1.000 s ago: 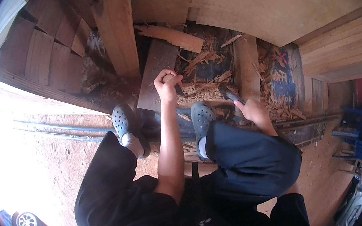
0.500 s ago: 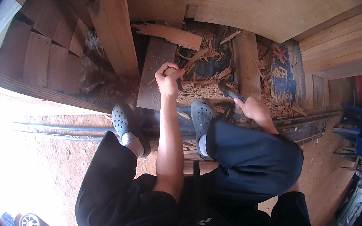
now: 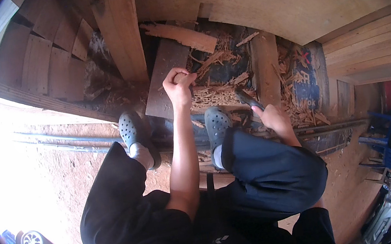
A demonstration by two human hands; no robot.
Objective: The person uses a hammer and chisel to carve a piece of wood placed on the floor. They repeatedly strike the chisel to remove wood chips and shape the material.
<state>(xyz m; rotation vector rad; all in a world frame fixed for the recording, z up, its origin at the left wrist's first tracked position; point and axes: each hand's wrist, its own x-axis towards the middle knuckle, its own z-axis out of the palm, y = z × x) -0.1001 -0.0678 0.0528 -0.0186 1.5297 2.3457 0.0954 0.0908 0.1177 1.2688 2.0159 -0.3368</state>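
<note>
Splintered wood chips point(image 3: 212, 95) litter floor; left hand point(image 3: 178, 84) grip closed on wooden handle point(image 3: 181, 77); right hand point(image 3: 273, 116) grips dark tool point(image 3: 247, 98).

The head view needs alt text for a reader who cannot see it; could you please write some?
Seen from above, a crouching person's left hand grips a wooden handle over splintered wood scraps, while the right hand holds a dark tool. Grey perforated clogs rest by a dark board.
</note>
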